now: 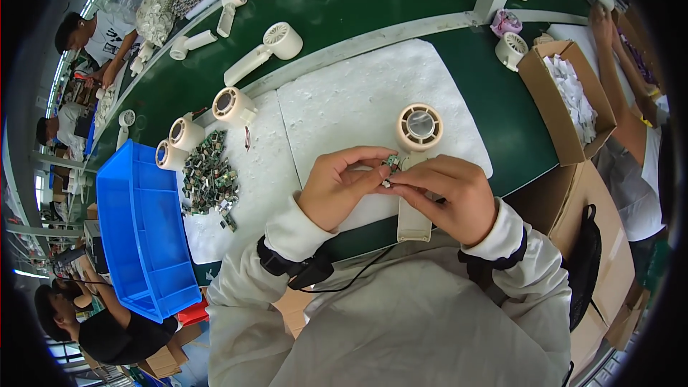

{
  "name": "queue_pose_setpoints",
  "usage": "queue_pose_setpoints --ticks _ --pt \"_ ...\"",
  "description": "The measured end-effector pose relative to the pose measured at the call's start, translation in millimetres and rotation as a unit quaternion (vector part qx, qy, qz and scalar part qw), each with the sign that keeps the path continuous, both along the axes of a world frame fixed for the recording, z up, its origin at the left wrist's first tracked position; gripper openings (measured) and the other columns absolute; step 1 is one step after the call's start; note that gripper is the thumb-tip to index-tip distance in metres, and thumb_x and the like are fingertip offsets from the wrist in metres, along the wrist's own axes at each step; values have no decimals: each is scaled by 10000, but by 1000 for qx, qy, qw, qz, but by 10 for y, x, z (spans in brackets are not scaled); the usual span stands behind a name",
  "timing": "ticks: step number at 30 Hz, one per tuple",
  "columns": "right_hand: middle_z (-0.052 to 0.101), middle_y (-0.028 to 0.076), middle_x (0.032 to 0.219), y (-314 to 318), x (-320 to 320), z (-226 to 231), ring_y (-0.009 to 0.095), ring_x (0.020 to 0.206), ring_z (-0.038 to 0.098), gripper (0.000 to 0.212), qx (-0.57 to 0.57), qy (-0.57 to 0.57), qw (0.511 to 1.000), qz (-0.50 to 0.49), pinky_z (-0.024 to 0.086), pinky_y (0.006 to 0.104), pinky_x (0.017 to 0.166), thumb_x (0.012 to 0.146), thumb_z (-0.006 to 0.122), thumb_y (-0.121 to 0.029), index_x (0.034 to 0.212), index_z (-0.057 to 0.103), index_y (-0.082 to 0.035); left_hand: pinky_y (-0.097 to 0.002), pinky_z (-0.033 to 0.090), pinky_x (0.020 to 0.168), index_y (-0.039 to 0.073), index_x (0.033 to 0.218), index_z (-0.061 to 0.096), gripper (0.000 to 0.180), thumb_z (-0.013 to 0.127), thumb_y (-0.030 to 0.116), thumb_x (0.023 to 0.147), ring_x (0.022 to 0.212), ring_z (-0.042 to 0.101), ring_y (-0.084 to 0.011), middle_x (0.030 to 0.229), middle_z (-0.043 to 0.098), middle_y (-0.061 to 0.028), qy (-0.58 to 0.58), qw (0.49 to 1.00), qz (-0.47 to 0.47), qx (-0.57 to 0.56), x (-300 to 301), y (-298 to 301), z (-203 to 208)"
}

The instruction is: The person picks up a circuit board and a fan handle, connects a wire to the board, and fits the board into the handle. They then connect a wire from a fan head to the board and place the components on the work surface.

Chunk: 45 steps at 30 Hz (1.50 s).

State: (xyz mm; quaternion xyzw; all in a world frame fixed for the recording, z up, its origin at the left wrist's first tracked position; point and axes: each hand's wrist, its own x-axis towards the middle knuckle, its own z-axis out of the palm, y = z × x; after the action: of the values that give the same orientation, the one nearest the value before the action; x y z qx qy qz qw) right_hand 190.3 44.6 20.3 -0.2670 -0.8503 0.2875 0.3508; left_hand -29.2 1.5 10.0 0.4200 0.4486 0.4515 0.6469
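Between my two hands is a small green circuit board (391,163), pinched by the fingers of my left hand (340,185). My right hand (455,190) is closed close against it, its thumb and fingertips pressed together; what exactly they grip is too small to make out. Under my hands lies a cream handheld fan, its round head (419,127) pointing away from me and its handle (413,221) toward me. To the left, a heap of small green circuit boards (209,175) rests on the white foam sheet (344,93).
Left of the heap stands a blue divided bin (147,236). Several cream fan heads (234,106) sit behind the heap. More fans (282,41) lie on the green bench beyond a metal rail. At right is a cardboard box (566,100) of white pieces; other people work nearby.
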Motion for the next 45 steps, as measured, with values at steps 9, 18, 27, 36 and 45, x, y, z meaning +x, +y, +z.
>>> queue_pose_setpoints --ticks 9,18,27,36,45 --pt "624 64 793 61 22 46 180 669 584 145 59 -15 996 -64 470 298 597 795 762 12 921 695 -12 -346 595 953 -64 1284 618 283 608 15 1013 1041 697 -204 1154 694 -148 5 999 15 52 97 -43 89" --pt "577 56 799 74 47 0 152 661 525 138 -50 29 995 -77 449 285 595 805 743 8 921 669 -6 -356 589 939 -37 1261 669 295 649 -43 967 1071 684 -210 1147 674 -123 19 994 58 85 199 -82 40" --pt "556 45 832 123 105 9 130 657 494 139 -88 34 995 -10 423 270 587 826 722 14 951 664 -3 -307 541 942 -15 1220 711 278 666 -63 949 1063 669 -200 1176 679 -139 150 973 48 170 171 -119 88" --pt "567 35 845 122 134 54 112 661 469 108 -139 36 990 18 399 264 594 882 723 2 983 683 4 -309 555 924 1 1250 705 299 647 -61 963 1038 683 -212 1133 679 -129 24 995 -1 100 55 -105 -27" --pt "573 44 848 218 150 -8 122 649 460 112 -131 22 990 40 392 274 590 908 741 -34 1000 694 10 -276 554 923 10 1258 703 297 631 -55 977 1037 679 -182 1108 655 -106 43 992 -33 116 35 -48 -20"
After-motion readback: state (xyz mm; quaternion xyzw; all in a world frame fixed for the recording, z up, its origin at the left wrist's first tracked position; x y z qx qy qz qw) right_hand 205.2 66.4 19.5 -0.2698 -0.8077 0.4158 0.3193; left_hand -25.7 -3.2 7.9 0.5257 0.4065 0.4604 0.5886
